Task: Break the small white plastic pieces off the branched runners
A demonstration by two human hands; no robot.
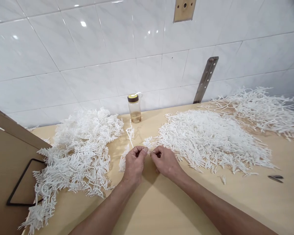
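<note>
My left hand (135, 163) is closed in a pinch, and a thin white plastic stem (131, 141) with a branched tip (130, 131) sticks up from behind its fingers. Close beside it, my right hand (166, 161) is also closed, fingertips almost touching the left ones. A small white sprig (149, 152) shows between the two pinches; its ends are hidden by the fingers. Loose white sprigs (149, 142) lie just beyond the hands, and a whitish clump (122, 160) lies left of my left hand.
Large heaps of white branched sprigs lie at left (80, 156) and right (210, 140), with longer branches (264, 111) at the back right. A bottle (134, 109) stands near the tiled wall. Small snips (275, 178) lie far right. A brown board (12, 169) borders the left.
</note>
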